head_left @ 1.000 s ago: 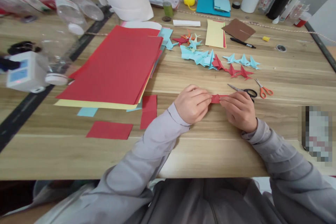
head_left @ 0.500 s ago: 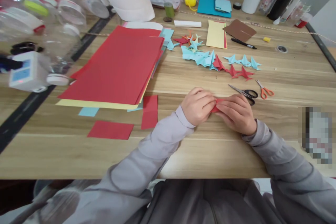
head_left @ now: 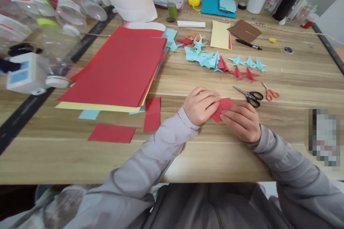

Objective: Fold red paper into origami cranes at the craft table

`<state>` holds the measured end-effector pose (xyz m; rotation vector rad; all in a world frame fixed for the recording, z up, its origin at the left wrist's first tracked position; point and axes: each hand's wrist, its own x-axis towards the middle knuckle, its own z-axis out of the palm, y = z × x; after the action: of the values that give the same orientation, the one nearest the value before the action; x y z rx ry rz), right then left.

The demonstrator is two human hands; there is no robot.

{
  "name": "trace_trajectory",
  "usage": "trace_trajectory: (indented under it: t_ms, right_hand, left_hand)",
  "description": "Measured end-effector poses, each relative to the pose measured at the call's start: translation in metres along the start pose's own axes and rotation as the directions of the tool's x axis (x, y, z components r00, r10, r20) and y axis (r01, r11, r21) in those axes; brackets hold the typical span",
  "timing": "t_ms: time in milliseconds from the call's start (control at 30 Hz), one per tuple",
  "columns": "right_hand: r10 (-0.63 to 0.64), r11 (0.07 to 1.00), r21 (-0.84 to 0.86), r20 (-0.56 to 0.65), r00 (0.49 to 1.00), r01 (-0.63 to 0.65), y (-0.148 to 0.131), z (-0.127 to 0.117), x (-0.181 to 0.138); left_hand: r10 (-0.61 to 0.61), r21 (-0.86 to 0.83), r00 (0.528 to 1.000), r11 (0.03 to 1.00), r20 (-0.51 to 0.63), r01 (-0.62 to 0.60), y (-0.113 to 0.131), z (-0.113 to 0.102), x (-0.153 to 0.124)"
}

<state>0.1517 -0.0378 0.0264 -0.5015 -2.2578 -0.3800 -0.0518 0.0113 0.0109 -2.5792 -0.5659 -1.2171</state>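
Observation:
Between my hands is a small folded piece of red paper, lying close to the tabletop. My left hand grips its left side, the fingers pressed together and partly covering it. From the right, my right hand pinches the paper's lower right edge between thumb and fingertips. Black-handled scissors lie just beyond my right hand, with smaller orange-handled scissors beside them. Farther back sit folded red paper cranes and light-blue paper cranes in rows.
Large red sheets are stacked at left over yellow and blue paper. Two red rectangles lie nearer me. Plastic bottles and a white box crowd the left side. A brown sheet and a black pen lie at the back.
More of the red paper shows now, spread wider between my hands. My right hand has shifted slightly down and toward me, uncovering the black-handled scissors; my left hand stays nearly in place.

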Motion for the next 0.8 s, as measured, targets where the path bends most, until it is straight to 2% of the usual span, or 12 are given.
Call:
trace_trajectory:
  t_ms: [167,300,500,633,800]
  right_hand:
    - [0.025,1.000,0.016,0.005,1.000,-0.025,0.0016,0.0028,-0.0045]
    - [0.064,0.998,-0.004,0.006,0.998,-0.064,0.0023,0.0052,-0.0074]
    - [0.042,0.998,-0.039,-0.025,0.999,-0.042,0.0028,0.0068,-0.0067]
    - [0.073,0.997,-0.034,-0.011,0.997,-0.074,0.0045,0.0092,-0.0080]
    - [0.124,0.990,-0.058,-0.033,0.992,-0.125,0.0065,0.0089,-0.0084]
  left_hand:
    - [-0.084,-0.020,0.995,0.996,0.060,0.085,0.0011,-0.0010,0.0006]
    - [-0.142,-0.051,0.988,0.988,0.060,0.145,0.0020,0.0001,0.0005]
    - [-0.083,-0.022,0.994,0.996,0.076,0.085,-0.0040,0.0013,-0.0033]
    - [-0.053,0.004,0.998,0.999,0.031,0.053,-0.0055,-0.0003,-0.0034]
    - [-0.091,0.003,0.995,0.996,0.035,0.090,-0.0006,-0.0033,-0.0010]
